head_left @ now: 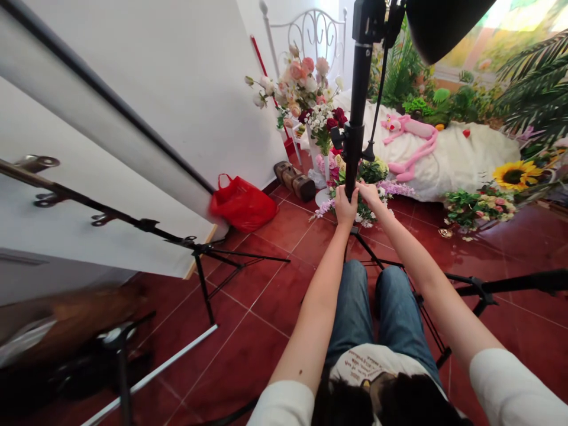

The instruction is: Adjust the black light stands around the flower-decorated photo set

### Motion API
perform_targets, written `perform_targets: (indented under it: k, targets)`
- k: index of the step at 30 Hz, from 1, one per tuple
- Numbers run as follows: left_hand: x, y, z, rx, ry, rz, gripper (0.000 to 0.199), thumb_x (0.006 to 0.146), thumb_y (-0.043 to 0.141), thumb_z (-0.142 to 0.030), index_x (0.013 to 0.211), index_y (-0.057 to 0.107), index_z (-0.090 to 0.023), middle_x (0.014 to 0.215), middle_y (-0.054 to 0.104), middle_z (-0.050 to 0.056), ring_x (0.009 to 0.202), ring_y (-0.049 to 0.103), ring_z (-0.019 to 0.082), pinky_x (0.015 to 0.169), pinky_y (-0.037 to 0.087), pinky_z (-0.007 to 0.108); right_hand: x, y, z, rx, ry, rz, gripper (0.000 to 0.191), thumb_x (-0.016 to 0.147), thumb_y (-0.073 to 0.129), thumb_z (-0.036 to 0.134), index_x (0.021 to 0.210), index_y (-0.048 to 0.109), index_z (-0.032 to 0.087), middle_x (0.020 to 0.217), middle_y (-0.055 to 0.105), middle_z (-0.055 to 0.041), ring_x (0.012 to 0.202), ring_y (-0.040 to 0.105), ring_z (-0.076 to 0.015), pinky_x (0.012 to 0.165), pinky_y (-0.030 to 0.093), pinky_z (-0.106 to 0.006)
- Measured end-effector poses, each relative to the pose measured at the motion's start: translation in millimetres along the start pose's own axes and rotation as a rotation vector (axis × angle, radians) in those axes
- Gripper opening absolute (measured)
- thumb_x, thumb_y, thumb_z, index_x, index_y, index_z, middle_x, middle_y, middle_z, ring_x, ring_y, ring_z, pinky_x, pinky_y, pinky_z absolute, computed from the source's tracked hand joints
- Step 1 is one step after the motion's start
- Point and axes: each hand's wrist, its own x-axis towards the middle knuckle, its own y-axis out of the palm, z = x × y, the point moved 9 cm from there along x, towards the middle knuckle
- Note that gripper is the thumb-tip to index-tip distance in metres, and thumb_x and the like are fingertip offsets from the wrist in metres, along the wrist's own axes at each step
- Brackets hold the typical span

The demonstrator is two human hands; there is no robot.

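Pole (359,89) is held close to upright in front of the knees, just above its tripod legs (369,251). Left hand (346,206) is clamped round it, low down; right hand (368,193) is set against it from the right, fingers partly hidden, so a full wrap can't be confirmed. Main risk: tipping. A dark hood (444,26) is seen up top; if it's carried by this pole (attachment not clear), the load is top-heavy and a sideways tug could bring it over. If the knob (338,138) were loosened with the upper tube unsupported, the tube could drop and fingers be pinched. Flowers (375,170) just beyond could be knocked if the pole were swung forward. Legs could be snagged on the left stand (203,290) or right stand (510,281) if the pole were shifted sideways. Containers: red bag (244,203) is stood on the floor by the wall, handle up, contents not visible. Blooms (320,121) are held in what looks like a white vase (327,167).
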Motion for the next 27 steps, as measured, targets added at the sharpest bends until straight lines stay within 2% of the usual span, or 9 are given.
perform_targets:
  k: [3,7,10,13,16,21,24,27]
  targets:
    - [0.1,-0.5,-1.6,0.046,-0.015,0.025,0.053,0.092,0.042,-0.067,0.103,0.056,-0.018,0.102,0.064,0.013,0.101,0.065,0.024,0.089,0.05,0.035,-12.3,10.9,-11.7,0.276,0.098,0.054,0.029,0.076,0.071,0.045,0.069,0.054,0.022,0.053,0.051,0.0065,0.051,0.05,-0.0101,0.05,0.041,-0.021]
    - [-0.1,-2.4,-5.1,0.077,-0.063,0.062,0.042,0.094,0.05,-0.058,0.105,0.055,-0.019,0.104,0.066,0.012,0.102,0.067,0.024,0.088,0.05,0.033,-33.7,28.8,-14.3,0.674,0.117,0.193,0.022,0.08,0.065,0.045,0.078,0.059,0.023,0.061,0.063,0.004,0.064,0.063,-0.0148,0.064,0.053,-0.025]
    - [-0.7,-4.8,-8.2,0.108,-0.102,0.084,0.036,0.094,0.054,-0.052,0.107,0.055,-0.018,0.105,0.068,0.013,0.102,0.067,0.024,0.087,0.05,0.032,-45.8,34.4,-14.5,0.81,0.103,0.282,0.03,0.081,0.065,0.053,0.084,0.063,0.023,0.07,0.07,0.0003,0.081,0.07,-0.0195,0.076,0.058,-0.031]
    - [-1.6,-5.8,-12.2,0.153,-0.121,0.115,0.036,0.094,0.055,-0.05,0.108,0.055,-0.017,0.105,0.068,0.014,0.1,0.068,0.025,0.083,0.05,0.032,-50.5,35.8,-18.9,0.85,0.108,0.319,0.032,0.084,0.065,0.054,0.09,0.065,0.023,0.078,0.074,-0.0003,0.091,0.071,-0.0197,0.083,0.058,-0.032]
    - [-2.0,-6.4,-14.7,0.164,-0.121,0.118,0.036,0.094,0.056,-0.049,0.107,0.055,-0.016,0.104,0.069,0.014,0.099,0.069,0.026,0.081,0.05,0.031,-46.8,35.6,-24.1,0.861,0.115,0.288,0.03,0.087,0.065,0.054,0.088,0.065,0.023,0.078,0.074,0.001,0.091,0.071,-0.0171,0.083,0.059,-0.029]
    - [-1.1,-5.7,-7.5,0.132,-0.121,0.062,0.038,0.093,0.057,-0.052,0.104,0.056,-0.016,0.1,0.069,0.013,0.1,0.068,0.024,0.083,0.051,0.032,-32.7,38.9,-27.0,0.832,0.101,0.225,0.036,0.081,0.072,0.057,0.076,0.06,0.024,0.065,0.066,0.0028,0.075,0.067,-0.0152,0.071,0.057,-0.026]
    - [-1.0,-3.3,-2.9,0.14,-0.1,0.048,0.041,0.093,0.054,-0.056,0.104,0.055,-0.016,0.102,0.068,0.014,0.103,0.068,0.025,0.086,0.052,0.034,-23.3,30.6,-25.8,0.765,0.02,0.092,0.039,0.077,0.074,0.058,0.072,0.057,0.023,0.061,0.058,0.005,0.065,0.06,-0.0121,0.063,0.053,-0.023]
    - [-1.3,-0.8,-1.3,0.172,-0.081,0.057,0.045,0.093,0.049,-0.06,0.105,0.054,-0.016,0.103,0.068,0.015,0.102,0.069,0.026,0.085,0.052,0.035,-18.5,16.6,-22.8,0.594,-0.064,-0.063,0.044,0.075,0.074,0.059,0.067,0.05,0.023,0.06,0.05,0.0064,0.061,0.052,-0.0101,0.059,0.047,-0.022]
